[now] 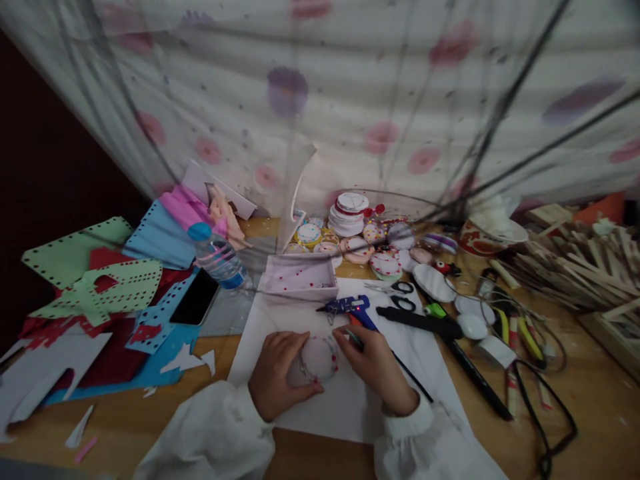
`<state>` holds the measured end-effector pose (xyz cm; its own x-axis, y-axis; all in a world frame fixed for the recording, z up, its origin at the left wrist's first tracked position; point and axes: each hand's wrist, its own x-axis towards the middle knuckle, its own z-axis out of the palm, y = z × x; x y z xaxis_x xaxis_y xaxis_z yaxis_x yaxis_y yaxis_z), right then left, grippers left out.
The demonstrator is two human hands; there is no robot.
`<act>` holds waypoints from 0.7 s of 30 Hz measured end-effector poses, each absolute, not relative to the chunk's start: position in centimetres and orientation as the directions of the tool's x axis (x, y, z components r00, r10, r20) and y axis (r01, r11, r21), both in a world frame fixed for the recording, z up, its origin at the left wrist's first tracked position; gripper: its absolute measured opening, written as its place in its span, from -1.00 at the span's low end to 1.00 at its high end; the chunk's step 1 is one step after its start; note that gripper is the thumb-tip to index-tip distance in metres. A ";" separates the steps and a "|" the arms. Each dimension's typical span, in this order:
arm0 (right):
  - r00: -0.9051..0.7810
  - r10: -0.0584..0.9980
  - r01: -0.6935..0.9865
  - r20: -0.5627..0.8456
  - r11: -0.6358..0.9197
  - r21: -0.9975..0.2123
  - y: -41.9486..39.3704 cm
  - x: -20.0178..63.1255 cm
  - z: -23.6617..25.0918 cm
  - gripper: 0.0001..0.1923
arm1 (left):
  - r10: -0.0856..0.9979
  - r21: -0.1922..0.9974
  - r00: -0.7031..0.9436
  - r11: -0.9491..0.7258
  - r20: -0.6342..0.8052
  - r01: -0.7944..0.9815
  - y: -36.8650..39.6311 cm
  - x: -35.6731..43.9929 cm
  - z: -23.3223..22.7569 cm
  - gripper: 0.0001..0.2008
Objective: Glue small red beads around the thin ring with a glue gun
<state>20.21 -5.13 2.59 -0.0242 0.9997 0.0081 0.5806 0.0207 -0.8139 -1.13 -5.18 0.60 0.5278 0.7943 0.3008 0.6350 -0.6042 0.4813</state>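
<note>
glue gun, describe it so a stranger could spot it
On the desk, the white paper bears a pale box at its far end. The glue gun lies by the box's near right corner, left of the scissors. Its blue body and orange trigger differ from their black handles.

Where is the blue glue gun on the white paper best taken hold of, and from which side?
Best by its handle, probably coming from the lower right: the blue glue gun lies with that part slanting down toward the right, just beyond the right hand. Its nozzle points left; a red light glows on the body, so that tip may be hot.
</note>
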 end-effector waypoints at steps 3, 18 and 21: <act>0.067 0.997 0.507 0.031 -0.007 -0.862 -4.9 21.5 3.9 -0.52 | 0.801 0.530 0.500 -0.596 0.331 0.604 -5.2 -1.9 0.4 -0.12; 0.103 0.956 0.465 0.274 0.197 -0.863 2.4 22.5 12.6 -0.42 | 0.974 0.664 0.194 -0.224 0.120 0.713 2.1 -2.1 0.5 -0.78; -0.035 0.969 0.440 0.244 0.234 -0.867 3.8 21.2 11.1 -0.58 | 0.969 0.680 0.217 -0.241 0.122 0.693 1.7 -2.4 0.2 -0.82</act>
<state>21.25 3.77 11.15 -0.0354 0.9691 0.2442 0.4404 0.2345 -0.8666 -2.43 1.67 0.17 0.2171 0.9685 0.1217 0.6926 -0.2407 0.6800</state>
